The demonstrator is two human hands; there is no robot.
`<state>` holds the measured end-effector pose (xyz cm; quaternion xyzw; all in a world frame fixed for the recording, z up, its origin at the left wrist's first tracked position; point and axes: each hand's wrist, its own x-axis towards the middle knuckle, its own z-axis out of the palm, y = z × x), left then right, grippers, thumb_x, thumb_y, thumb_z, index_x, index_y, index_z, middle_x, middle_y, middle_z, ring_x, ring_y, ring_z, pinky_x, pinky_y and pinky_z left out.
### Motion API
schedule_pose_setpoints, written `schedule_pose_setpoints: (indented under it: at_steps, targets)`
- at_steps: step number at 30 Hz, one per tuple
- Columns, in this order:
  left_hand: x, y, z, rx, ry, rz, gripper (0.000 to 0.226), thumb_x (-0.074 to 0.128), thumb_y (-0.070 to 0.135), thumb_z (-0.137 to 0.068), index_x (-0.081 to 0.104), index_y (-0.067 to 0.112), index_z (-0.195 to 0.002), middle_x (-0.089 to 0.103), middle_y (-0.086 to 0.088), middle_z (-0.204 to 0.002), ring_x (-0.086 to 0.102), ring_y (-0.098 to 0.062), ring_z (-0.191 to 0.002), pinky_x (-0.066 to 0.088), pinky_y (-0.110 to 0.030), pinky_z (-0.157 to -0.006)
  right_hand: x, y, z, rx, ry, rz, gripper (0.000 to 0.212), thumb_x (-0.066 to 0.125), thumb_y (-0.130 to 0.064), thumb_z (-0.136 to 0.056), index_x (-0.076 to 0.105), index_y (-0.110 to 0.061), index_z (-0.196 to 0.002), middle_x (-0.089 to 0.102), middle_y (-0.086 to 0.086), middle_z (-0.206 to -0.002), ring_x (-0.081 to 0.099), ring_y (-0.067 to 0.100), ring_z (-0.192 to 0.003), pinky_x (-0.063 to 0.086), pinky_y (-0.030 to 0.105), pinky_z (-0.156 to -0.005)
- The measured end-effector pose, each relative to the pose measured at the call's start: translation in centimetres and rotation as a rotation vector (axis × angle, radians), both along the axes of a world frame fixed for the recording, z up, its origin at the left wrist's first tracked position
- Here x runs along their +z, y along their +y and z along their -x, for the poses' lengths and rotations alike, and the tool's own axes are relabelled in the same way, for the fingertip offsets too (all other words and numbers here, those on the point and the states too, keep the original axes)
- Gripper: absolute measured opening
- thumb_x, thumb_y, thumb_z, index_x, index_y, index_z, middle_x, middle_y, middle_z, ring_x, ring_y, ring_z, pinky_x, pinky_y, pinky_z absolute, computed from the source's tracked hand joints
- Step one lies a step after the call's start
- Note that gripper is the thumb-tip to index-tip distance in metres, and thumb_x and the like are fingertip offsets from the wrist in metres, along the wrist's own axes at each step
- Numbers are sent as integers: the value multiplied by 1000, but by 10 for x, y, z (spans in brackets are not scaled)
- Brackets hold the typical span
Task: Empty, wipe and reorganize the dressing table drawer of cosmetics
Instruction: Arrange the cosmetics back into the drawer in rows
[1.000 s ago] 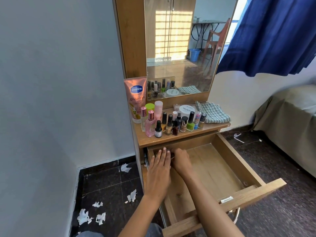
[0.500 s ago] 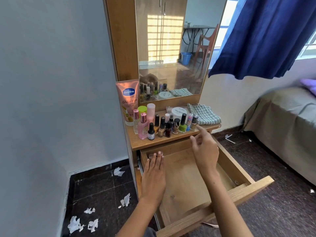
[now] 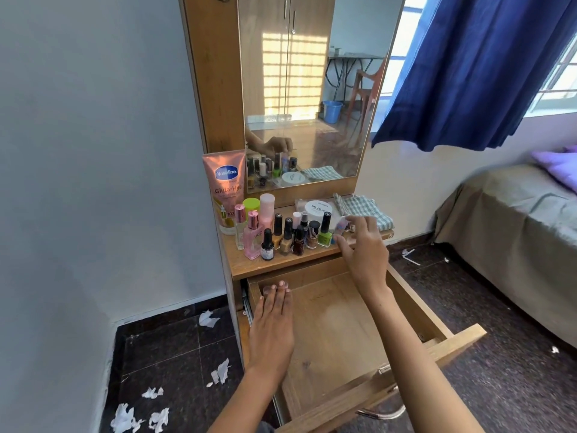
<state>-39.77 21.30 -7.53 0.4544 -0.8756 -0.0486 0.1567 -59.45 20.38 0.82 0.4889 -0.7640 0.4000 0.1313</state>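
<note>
Restock step: left hand (image 3: 271, 326) flat in bare drawer (image 3: 337, 332), right hand (image 3: 362, 248) fingers spread, reaching bottles (image 3: 299, 235) just ahead, must pinch one

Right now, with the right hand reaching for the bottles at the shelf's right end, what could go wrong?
1. The nail polish bottles stand tightly packed; the right hand could topple neighbours like the green bottle.
2. A knocked bottle may roll off the shelf edge into the open drawer or onto the floor.
3. The left hand rests flat inside the drawer, under anything that falls.
</note>
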Motion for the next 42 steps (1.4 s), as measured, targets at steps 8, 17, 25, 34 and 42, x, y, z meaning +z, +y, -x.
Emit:
schedule_pose_setpoints:
  at_steps: [8, 17, 25, 34, 42]
  targets:
    - [3, -1, -2, -13, 4, 14, 53, 19, 13, -102, -6, 13, -149, -17, 0, -153, -26, -11, -132, -20, -30, -108, -11, 17, -6, 92, -40, 226, 20, 73, -24, -85, 60, -14, -97, 67, -6, -89, 65, 8, -76, 55, 27, -64]
    - [-4, -3, 2, 15, 3, 11, 53, 30, 11, -85, 50, 8, -133, 42, -7, -143, 38, -21, -134, 21, -41, -109, -45, 28, -56, 161, -299, -272, 10, 75, -19, -80, 68, -22, -86, 69, -10, -83, 63, 2, -73, 49, 16, -64]
    - [2, -1, -1, -3, 42, -8, 56, 30, 8, -76, 62, 8, -122, 58, -10, -129, 52, -23, -123, 25, -37, -105, -59, 1, -71, 174, -323, -468, 14, 69, -10, -81, 70, -22, -89, 73, -4, -91, 68, 14, -85, 54, 29, -75]
    - [2, 1, -1, 9, 30, 15, 54, 32, 9, -76, 64, 8, -120, 59, -9, -128, 53, -21, -122, 37, -45, -100, -66, -4, -74, 209, -255, -429, 18, 64, -7, -83, 68, -21, -93, 73, -1, -93, 68, 20, -90, 54, 34, -76]
    - [-2, 0, -1, 21, 37, 36, 54, 31, 9, -77, 63, 7, -120, 58, -9, -129, 53, -21, -123, 35, -42, -102, -67, -3, -76, 232, -273, -414, 14, 63, -11, -86, 69, -18, -96, 74, 1, -97, 68, 22, -94, 55, 36, -79]
